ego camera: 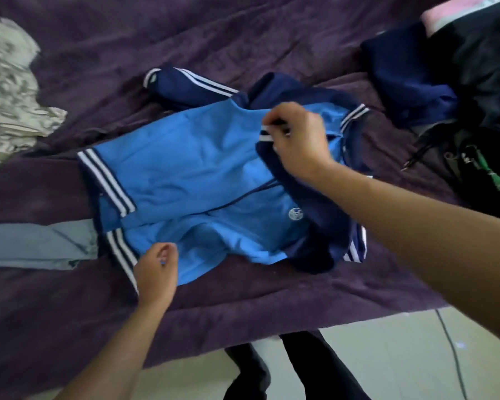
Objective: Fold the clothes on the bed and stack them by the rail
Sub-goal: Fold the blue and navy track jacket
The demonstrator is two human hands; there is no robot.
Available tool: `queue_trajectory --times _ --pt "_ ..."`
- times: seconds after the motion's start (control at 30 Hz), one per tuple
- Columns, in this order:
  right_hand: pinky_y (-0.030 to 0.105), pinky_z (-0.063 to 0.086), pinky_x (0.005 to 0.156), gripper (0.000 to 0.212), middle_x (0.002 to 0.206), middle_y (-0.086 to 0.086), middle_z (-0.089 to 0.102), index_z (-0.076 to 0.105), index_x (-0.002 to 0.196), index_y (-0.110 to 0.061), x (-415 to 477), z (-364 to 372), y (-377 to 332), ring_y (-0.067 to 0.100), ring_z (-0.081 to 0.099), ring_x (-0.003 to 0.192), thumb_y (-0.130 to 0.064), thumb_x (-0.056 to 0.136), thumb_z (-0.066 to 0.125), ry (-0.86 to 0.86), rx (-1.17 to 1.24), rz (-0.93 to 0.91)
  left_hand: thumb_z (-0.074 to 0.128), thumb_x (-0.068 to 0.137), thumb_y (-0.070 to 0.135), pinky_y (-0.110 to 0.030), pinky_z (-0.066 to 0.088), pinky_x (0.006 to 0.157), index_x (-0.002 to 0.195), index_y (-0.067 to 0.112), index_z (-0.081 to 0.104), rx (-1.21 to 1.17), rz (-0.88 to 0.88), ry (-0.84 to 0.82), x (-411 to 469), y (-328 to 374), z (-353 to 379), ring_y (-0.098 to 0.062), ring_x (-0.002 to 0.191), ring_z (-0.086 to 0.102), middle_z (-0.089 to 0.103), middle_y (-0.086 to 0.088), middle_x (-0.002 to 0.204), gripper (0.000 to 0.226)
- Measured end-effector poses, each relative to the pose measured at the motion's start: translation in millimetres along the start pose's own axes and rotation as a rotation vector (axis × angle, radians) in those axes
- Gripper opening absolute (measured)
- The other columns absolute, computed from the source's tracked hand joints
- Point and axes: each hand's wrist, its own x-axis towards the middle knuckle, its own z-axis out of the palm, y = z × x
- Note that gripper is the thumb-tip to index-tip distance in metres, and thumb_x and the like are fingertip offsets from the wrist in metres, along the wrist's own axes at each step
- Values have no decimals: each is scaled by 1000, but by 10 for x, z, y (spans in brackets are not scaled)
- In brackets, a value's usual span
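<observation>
A light-blue and navy track jacket (191, 168) with white stripes lies spread on the purple bed cover (243, 39). My right hand (298, 140) pinches the striped cuff of a navy sleeve and holds it over the jacket's chest. My left hand (156, 269) pinches the jacket's near hem beside the striped waistband. The other navy sleeve (185, 85) lies stretched toward the far side of the bed.
A pale grey-blue folded garment (35, 246) lies at the left. A crumpled light patterned cloth (9, 90) sits at the far left. Dark clothes are piled (459, 90) at the right. Pale tiled floor (387, 356) with a cable lies past the bed's near edge.
</observation>
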Motion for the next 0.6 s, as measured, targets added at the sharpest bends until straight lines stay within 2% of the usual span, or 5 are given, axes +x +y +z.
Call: queue_trajectory --times 0.13,0.27,0.37,0.47,0.6 --pt "39 44 87 21 99 12 67 70 98 -5 -350 1143 -927 29 61 97 1 83 56 -390 70 -131 56 90 9 -42 43 84 94 -3 69 126 -133 139 238 -718 -854 -42 96 61 66 -29 95 18" --pt "40 42 93 40 116 11 64 65 118 -8 -994 1901 -1333 29 55 113 3 83 51 -704 33 -307 59 90 15 -44 44 84 99 0 68 223 -182 109 264 -1235 -1172 -43 97 61 67 -26 98 19" --pt "44 40 98 45 131 11 56 60 127 -10 -1315 1914 -1048 31 47 125 -1 83 54 -629 -94 -282 70 84 32 -41 43 90 121 8 57 114 -205 -36 196 -1267 -987 -35 105 61 68 -19 106 46" --pt "40 38 101 42 127 14 58 61 124 -7 -1323 1473 -408 35 50 119 -1 83 56 -361 -210 -19 80 73 34 -40 42 102 141 17 35 -126 -255 -223 68 -1090 -639 -29 120 54 59 -11 127 83" --pt "46 37 102 49 133 16 52 53 132 -13 -1041 655 585 35 43 124 -9 84 55 -220 -521 393 75 72 29 -45 37 103 145 16 30 -79 -68 15 186 -848 -425 -32 128 40 44 -15 138 86"
